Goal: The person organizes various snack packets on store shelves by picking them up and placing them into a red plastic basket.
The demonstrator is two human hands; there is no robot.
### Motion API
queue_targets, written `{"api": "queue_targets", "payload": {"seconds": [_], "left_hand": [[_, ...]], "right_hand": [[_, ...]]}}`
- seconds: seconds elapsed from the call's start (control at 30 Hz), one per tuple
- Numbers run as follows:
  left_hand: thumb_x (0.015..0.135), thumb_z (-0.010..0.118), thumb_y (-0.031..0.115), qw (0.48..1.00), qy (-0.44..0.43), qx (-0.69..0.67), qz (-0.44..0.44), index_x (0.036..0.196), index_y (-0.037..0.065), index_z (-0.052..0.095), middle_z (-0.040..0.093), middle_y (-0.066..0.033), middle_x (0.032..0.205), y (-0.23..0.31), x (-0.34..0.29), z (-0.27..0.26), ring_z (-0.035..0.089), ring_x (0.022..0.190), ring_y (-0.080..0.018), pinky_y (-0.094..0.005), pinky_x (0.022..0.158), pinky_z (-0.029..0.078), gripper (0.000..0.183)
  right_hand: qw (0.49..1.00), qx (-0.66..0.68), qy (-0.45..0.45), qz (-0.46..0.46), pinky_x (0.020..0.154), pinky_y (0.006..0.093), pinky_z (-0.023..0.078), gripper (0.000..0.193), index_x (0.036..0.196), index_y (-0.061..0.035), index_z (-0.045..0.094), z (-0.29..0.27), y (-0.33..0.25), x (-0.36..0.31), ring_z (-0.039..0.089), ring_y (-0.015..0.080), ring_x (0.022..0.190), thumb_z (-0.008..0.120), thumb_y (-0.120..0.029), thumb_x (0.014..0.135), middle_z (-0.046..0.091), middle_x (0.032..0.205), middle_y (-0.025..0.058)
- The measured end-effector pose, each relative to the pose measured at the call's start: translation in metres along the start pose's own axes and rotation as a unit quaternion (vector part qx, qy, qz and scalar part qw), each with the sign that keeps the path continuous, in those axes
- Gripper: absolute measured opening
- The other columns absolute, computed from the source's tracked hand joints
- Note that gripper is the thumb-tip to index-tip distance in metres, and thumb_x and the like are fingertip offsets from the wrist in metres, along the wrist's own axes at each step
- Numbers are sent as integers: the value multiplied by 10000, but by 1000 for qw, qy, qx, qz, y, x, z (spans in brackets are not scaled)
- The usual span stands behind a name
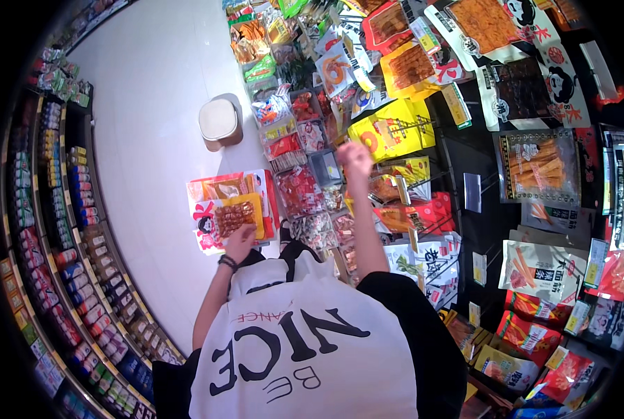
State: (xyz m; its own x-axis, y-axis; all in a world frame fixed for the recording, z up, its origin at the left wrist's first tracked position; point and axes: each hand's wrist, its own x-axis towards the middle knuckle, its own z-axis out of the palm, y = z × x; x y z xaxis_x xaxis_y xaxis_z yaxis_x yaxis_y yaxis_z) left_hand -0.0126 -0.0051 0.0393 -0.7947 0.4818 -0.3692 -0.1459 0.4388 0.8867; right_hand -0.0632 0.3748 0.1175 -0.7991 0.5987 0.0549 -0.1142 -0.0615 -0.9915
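Observation:
My left hand is closed on the near edge of several flat snack packets, held in a stack over the pale floor. On top lies a yellow-edged packet with reddish-brown pieces showing through its window; white and red packets stick out beneath it. Farther right, my right hand is raised at the hanging display with its fingers curled and slightly blurred. It is beside the left edge of a yellow snack bag. Whether anything is between those fingers is hidden.
Packaged snacks hang on hooks along the black rack at right. Bins of small packets stand below them. A beige lidded bin is on the floor ahead. Shelves of bottles and jars run along the left.

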Motion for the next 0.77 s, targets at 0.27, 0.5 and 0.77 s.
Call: {"api": "queue_targets", "payload": {"seconds": [0.27, 0.5, 0.77], "left_hand": [[820, 543, 161, 991, -71, 59, 95, 1029, 39, 561, 631, -137, 884, 124, 42, 36, 612, 839, -277, -341, 732, 482, 242], [850, 533, 131, 992, -78, 91, 48, 1069, 28, 556, 639, -115, 941, 144, 30, 27, 625, 856, -211, -290, 726, 489, 244], [877, 512, 118, 996, 48, 5, 78, 1081, 45, 557, 634, -93, 913, 146, 29, 2, 610, 716, -150, -244, 580, 491, 221]], "right_hand": [[937, -33, 314, -151, 649, 260, 417, 312, 1048, 7, 472, -66, -80, 195, 477, 110, 727, 610, -90, 787, 519, 877, 49], [953, -173, 226, -106, 736, 293, 423, 208, 1023, 23, 500, -13, -89, 192, 535, 158, 878, 513, -55, 830, 568, 989, 107], [959, -131, 187, -168, 805, 307, 413, 275, 1114, 20, 456, 26, -110, 109, 546, 204, 929, 488, -109, 874, 565, 1042, 145]]}}
